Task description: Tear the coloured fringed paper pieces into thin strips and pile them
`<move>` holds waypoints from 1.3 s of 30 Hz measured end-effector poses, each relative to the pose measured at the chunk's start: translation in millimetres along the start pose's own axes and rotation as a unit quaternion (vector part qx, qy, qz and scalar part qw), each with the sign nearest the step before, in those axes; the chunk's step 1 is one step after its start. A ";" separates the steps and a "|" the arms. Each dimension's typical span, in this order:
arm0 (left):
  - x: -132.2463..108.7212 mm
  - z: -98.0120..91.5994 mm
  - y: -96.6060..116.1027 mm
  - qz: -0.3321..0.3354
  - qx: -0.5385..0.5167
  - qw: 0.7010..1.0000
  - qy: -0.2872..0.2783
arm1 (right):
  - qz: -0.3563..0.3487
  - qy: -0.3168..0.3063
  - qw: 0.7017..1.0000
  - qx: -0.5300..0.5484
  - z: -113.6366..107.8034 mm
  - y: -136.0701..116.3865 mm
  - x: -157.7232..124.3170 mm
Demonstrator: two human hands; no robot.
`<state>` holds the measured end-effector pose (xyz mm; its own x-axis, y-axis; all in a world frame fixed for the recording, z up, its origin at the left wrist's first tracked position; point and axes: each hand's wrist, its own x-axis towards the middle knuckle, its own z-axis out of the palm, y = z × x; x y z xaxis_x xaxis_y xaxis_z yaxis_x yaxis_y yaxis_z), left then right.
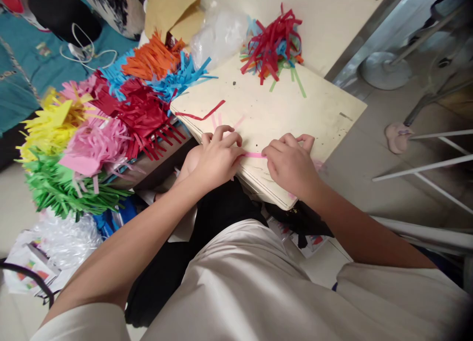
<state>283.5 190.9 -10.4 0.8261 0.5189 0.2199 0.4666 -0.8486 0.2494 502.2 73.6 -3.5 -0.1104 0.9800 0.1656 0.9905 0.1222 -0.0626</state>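
Note:
A narrow pink paper strip lies near the front edge of a pale wooden board. My left hand has its fingers curled and pressed on the strip's left end. On the strip's right end rests my right hand, fingers bent and pinching it. A loose red strip and faint pink strips lie on the board just beyond my hands.
Stacks of fringed paper in yellow, pink, green, red, blue and orange sit to the left. A tangle of mixed strips lies at the board's far edge. White stool legs stand right.

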 end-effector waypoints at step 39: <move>22.2 -3.5 -17.3 -0.036 0.033 0.995 -0.087 | 0.115 -0.031 0.993 0.020 9.2 15.4 5.2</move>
<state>292.7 217.4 -6.6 0.8290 0.5581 0.0365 0.5418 -0.8176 0.1947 516.1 82.0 -12.7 0.1119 0.9903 0.0819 0.9864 -0.1007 -0.1301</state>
